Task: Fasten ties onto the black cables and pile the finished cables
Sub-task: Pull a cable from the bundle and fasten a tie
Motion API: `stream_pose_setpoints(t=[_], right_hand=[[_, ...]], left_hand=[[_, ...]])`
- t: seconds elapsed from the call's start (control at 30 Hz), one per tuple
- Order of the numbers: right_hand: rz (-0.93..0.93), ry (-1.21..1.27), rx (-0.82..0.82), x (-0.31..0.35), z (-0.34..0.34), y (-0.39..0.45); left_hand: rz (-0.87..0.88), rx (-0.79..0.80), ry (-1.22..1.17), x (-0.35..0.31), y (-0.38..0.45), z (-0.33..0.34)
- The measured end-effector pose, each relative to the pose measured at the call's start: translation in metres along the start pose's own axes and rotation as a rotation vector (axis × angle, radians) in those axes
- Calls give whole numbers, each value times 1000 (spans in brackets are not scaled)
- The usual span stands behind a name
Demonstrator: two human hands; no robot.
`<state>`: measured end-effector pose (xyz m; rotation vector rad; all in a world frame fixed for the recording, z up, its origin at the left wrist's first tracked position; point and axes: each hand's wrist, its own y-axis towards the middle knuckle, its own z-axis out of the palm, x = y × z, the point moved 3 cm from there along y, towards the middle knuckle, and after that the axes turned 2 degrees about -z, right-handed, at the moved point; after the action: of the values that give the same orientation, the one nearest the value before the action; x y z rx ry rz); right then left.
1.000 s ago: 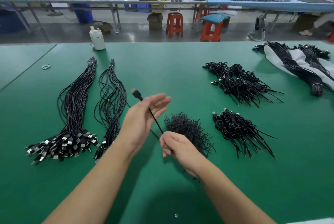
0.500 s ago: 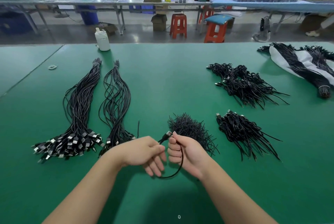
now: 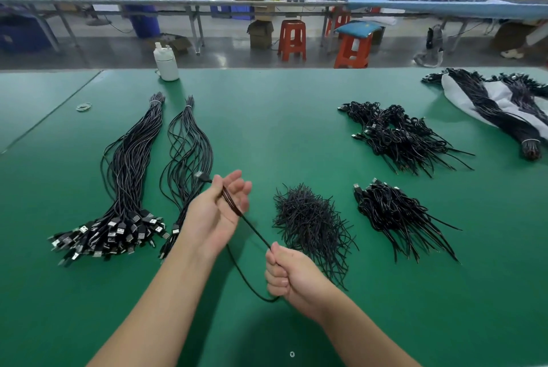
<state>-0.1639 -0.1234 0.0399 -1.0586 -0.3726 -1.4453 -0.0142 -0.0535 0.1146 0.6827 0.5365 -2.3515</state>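
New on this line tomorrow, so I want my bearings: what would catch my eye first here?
The two hands at centre: the left hand holds a cable wound in loops, the right hand grips its slack. Long untied bundles lie left, a tie heap sits beside the right hand, and finished piles lie right.

Left hand (image 3: 218, 212) holding looped USB cable (image 3: 255, 229), right hand (image 3: 292, 273) gripping its strand; tie pile (image 3: 308, 218) just beside on green tabletop (image 3: 267, 129).
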Motion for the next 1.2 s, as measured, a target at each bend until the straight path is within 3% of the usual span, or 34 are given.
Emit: stream_pose_setpoints(t=[0.1, 0.2, 0.33, 0.4, 0.43, 0.57, 0.63, 0.7, 0.77, 0.83, 0.97, 1.07, 1.13, 1.2], right_hand=[[-1, 221, -57, 5, -8, 9], [-2, 203, -48, 18, -12, 15], [-5, -25, 0, 28, -7, 16], [-12, -73, 20, 28, -7, 14], [-15, -82, 33, 27, -8, 13], [20, -158, 84, 11, -7, 6], [56, -231, 84, 0, -5, 5], [54, -252, 63, -4, -7, 7], [25, -176, 30, -1, -10, 11], [8, -41, -14, 9, -14, 16], [-31, 11, -29, 33, -12, 25], [-89, -183, -43, 46, -3, 26], [-138, -259, -40, 51, 3, 23], [-177, -326, -18, 54, 8, 17]], left_hand=[[-154, 273, 401, 2, -15, 2], [-365, 574, 1057, 15, -27, -5], [-499, 452, 1559, 25, -22, -20], [-410, 349, 1577, 29, -17, -27], [-330, 277, 1470, 30, -13, -30], [33, -40, 548, 21, 5, -35], [61, -128, 158, 11, 13, -38], [11, -119, -2, 2, 14, -37], [-61, -15, 42, -3, 7, -32], [-126, 175, 281, -6, -5, -26], [-319, 542, 1226, 10, -25, -19], [-288, 430, 1714, 18, -21, -16], [-103, 250, 1739, 19, -13, -14], [38, 96, 1531, 18, -10, -12]])
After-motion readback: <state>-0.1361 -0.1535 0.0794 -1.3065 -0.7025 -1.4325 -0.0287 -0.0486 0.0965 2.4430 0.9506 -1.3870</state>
